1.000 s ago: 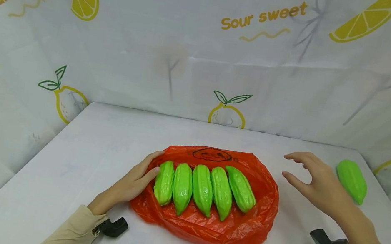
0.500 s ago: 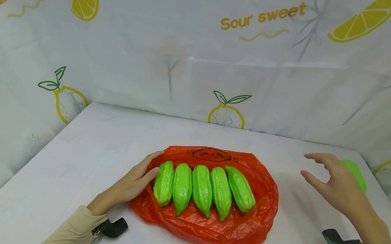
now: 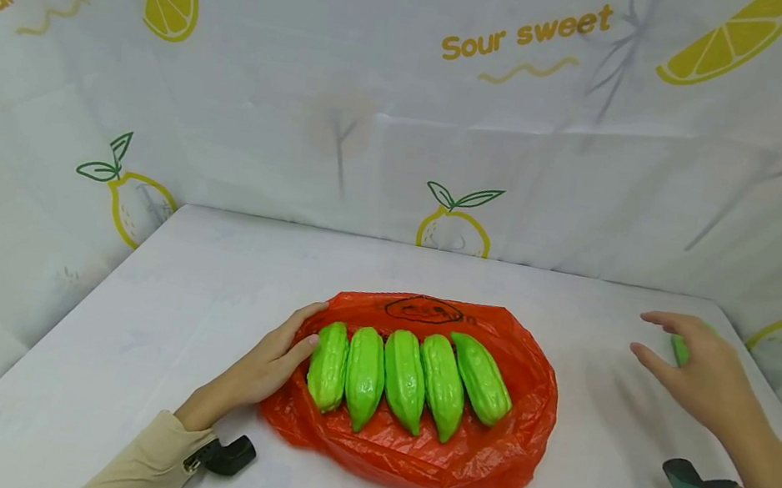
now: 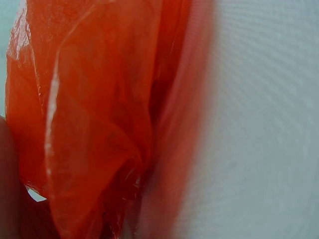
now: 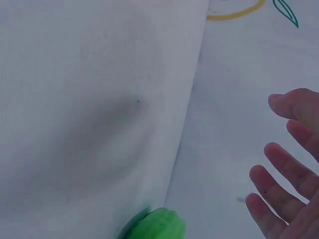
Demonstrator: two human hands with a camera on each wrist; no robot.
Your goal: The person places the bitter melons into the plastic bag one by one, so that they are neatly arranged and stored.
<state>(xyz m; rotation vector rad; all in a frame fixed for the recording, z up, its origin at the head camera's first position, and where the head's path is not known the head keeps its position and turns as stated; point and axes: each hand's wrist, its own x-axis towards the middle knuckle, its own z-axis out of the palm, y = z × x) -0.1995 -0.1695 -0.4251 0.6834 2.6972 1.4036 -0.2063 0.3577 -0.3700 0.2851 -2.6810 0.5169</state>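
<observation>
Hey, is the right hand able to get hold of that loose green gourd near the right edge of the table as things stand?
Probably yes. The right hand hangs open right over the loose green gourd, fingers spread, with nothing between them. The other gourds lie in the orange bag, well clear to the left.

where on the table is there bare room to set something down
Bare table lies left of the orange bag, behind it toward the backdrop, and between bag and right hand. Crowded: the bag, with five gourds and left hand.

Bright, even light from above; my hands cast soft shadows. My left wrist view is blurred (too close to focus), and the head view bows at its edges.
</observation>
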